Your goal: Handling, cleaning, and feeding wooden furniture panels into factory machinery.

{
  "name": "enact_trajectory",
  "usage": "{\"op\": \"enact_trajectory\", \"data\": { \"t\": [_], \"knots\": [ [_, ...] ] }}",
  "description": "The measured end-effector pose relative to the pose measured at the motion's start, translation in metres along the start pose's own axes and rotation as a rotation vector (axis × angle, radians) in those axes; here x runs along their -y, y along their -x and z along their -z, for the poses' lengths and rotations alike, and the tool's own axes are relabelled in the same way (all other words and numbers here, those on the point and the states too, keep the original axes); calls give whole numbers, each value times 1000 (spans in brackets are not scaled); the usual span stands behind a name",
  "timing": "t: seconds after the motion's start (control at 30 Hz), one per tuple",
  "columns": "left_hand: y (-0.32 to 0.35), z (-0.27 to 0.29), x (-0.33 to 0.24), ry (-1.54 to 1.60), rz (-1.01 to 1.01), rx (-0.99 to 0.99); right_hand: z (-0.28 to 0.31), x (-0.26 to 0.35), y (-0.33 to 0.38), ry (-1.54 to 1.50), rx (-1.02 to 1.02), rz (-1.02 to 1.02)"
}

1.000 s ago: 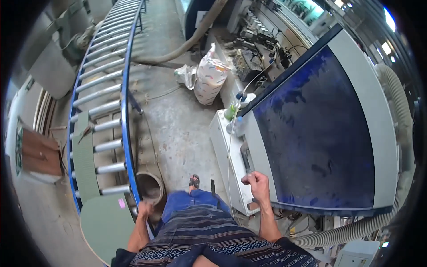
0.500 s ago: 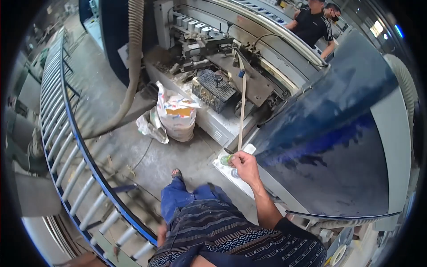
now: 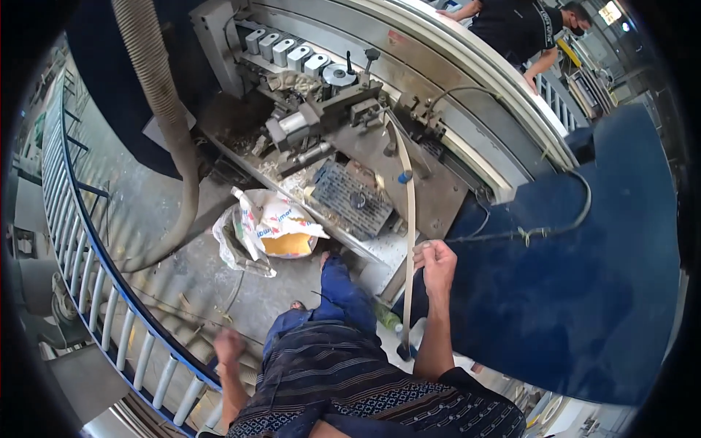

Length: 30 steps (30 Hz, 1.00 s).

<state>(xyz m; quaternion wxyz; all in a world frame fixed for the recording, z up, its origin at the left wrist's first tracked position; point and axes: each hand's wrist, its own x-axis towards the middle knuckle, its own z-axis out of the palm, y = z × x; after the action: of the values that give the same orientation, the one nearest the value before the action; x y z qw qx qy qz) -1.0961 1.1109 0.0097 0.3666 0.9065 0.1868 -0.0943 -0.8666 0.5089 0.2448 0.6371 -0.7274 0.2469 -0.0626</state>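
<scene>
My right hand (image 3: 437, 264) is raised in front of the machine, its fingers pinched together right beside a long pale strip of edge banding (image 3: 410, 219). What lies between the fingertips is too small to make out. The strip runs down from the machine's metal plate (image 3: 445, 193), past a small blue roller (image 3: 405, 177), to below my wrist. My left hand (image 3: 230, 344) hangs low near the roller conveyor, touching nothing that I can see; motion smears its fingers. Beneath the strip, a green bottle (image 3: 387, 317) is partly covered by my body and right arm.
An opened white sack (image 3: 281, 223) with yellowish contents stands by the machine's base. A ribbed hose (image 3: 150, 58) hangs at left, beside the curved roller conveyor (image 3: 117, 292). A large dark blue cover (image 3: 555, 292) fills the right. Beyond the machine, another person (image 3: 518, 33) leans over.
I have stepped closer to the machine. My right hand has left the green bottle and moved up beside the strip. My left hand has come further into view.
</scene>
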Motion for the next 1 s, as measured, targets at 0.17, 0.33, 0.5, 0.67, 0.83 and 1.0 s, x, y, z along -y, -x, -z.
{"op": "enact_trajectory", "data": {
  "t": [0.17, 0.33, 0.5, 0.67, 0.83, 1.0],
  "knots": [
    [28, -89, -22, -48, -209, 462, -8, 6, -80, 81, -63, -27],
    [-11, -72, -37, 574, 300, 467, -1, 17, -130, 21, -151, -80],
    [-115, -10, -141, 805, 730, 269, -6, 29, -165, 91, -211, -108],
    [-176, 14, -214, 798, 728, 230, -8, 49, -219, 83, -248, -45],
    [-166, 1, -192, 867, 682, 315, -12, 58, -249, 54, -239, -20],
    [-141, -24, -197, 686, 745, 362, -13, 50, -259, 45, -201, -34]
  ]
}}
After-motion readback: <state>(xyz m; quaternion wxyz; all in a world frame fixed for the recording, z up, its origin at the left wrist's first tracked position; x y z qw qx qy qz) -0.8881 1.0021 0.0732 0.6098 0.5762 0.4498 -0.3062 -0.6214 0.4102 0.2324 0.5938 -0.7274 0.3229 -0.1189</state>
